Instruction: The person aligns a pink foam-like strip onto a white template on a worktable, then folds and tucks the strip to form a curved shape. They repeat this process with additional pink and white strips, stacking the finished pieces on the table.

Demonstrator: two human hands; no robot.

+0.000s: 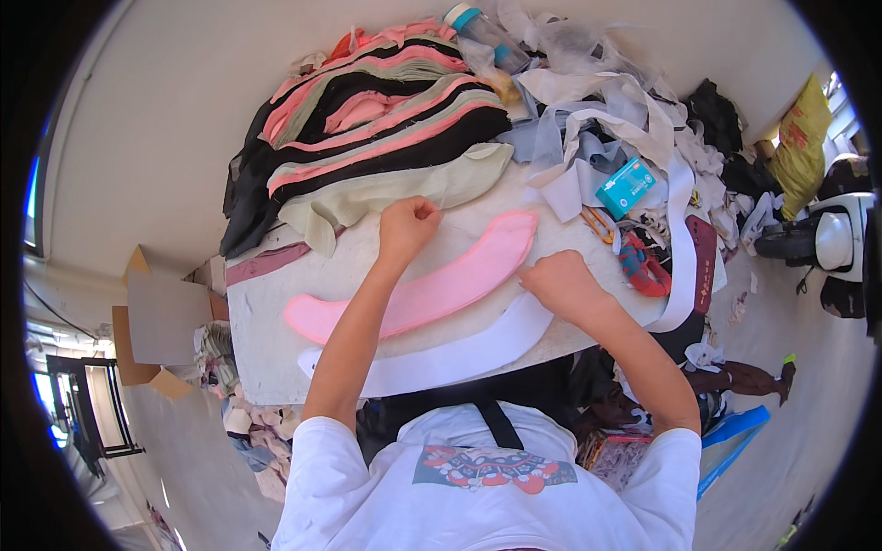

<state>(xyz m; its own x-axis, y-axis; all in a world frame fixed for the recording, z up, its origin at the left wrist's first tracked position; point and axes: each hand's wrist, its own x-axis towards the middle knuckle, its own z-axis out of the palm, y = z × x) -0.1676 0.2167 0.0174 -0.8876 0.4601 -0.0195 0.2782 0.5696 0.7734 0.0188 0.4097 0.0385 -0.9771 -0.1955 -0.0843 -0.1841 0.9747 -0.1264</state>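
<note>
A curved pink fabric piece (448, 282) lies on the pale tabletop, passing under my left forearm. Below it, nearer to me, is a curved white piece (441, 358). My left hand (411, 227) is above the pink piece, at the edge of a light green fabric layer (400, 196), with fingers curled and thumb and forefinger together; a thin pale thread seems to rise from the fingertips. At the right end of the pink and white pieces, my right hand (566, 284) is bent into a loose fist. Its fingertips are mostly hidden, so what it holds cannot be told.
Stacked pink, black and green fabric layers (386, 117) cover the far left. White strips (620, 124), a teal box (626, 187), orange-handled snips (598, 225), a red and blue coiled item (644, 265) and a dark red phone-like case (701, 265) lie at right. A bottle (488, 38) is behind.
</note>
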